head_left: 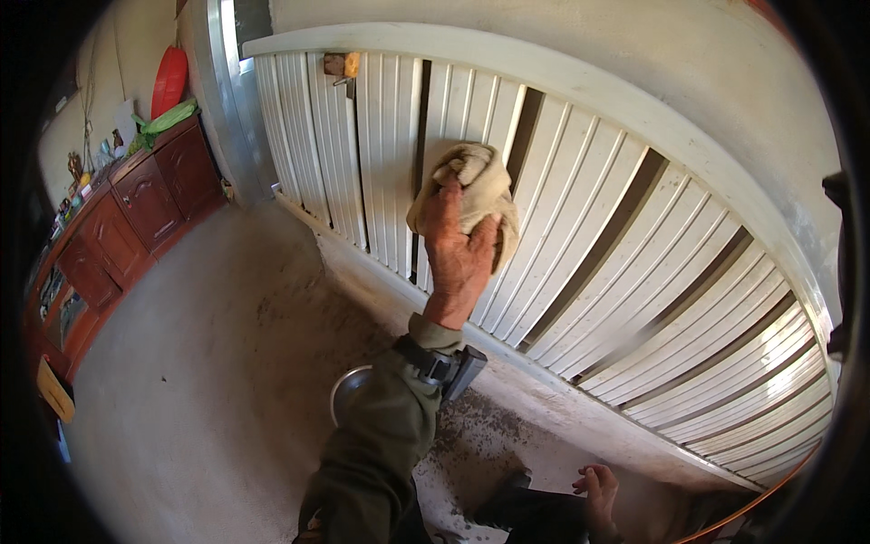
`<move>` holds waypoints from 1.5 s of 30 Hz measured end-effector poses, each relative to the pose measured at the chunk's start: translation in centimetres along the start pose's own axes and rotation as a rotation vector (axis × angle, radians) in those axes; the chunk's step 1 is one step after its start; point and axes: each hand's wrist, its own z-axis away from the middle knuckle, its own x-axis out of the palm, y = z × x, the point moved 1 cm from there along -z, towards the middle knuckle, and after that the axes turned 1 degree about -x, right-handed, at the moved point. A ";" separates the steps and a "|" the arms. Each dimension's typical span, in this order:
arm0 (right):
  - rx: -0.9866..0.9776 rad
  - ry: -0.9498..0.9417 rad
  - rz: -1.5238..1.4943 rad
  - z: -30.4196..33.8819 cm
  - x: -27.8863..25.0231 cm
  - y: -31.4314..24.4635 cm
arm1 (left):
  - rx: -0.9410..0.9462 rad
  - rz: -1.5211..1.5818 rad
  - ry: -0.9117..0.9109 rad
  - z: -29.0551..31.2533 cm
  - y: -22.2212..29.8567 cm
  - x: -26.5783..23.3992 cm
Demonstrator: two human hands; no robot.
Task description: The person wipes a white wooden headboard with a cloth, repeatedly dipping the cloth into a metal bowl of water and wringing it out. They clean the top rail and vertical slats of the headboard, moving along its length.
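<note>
My left hand (459, 258) presses a crumpled beige cloth (471, 186) against a white ribbed slatted panel (571, 222), its fingers bent over the folds. The panel has dark gaps between its slats and a pale rail along the top. On that forearm are a dark green sleeve and a black strap with a small device. My right hand (598, 494) is low on the right, beside my dark-clothed leg and away from the panel. It holds nothing that I can see, and its fingers are loosely bent and apart.
A metal basin (349, 394), partly hidden behind my left sleeve, sits on the grey floor (208, 363). Reddish-brown cabinets (122, 222) with small items on top line the left wall. A brown block (335, 64) sticks out at the panel's upper left. An orange cable (761, 499) curves at lower right.
</note>
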 end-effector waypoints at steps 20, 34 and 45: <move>0.052 0.013 -0.075 0.8 -0.5 0.0 | 0.213 -0.154 -0.136 -4.6 7.6 4.3; 0.022 0.003 -0.124 1.4 -1.2 0.4 | -0.090 -0.236 -0.327 10.0 1.6 0.6; 0.051 0.018 -0.136 0.9 -2.4 1.9 | -0.327 0.435 -0.267 -5.5 14.3 7.3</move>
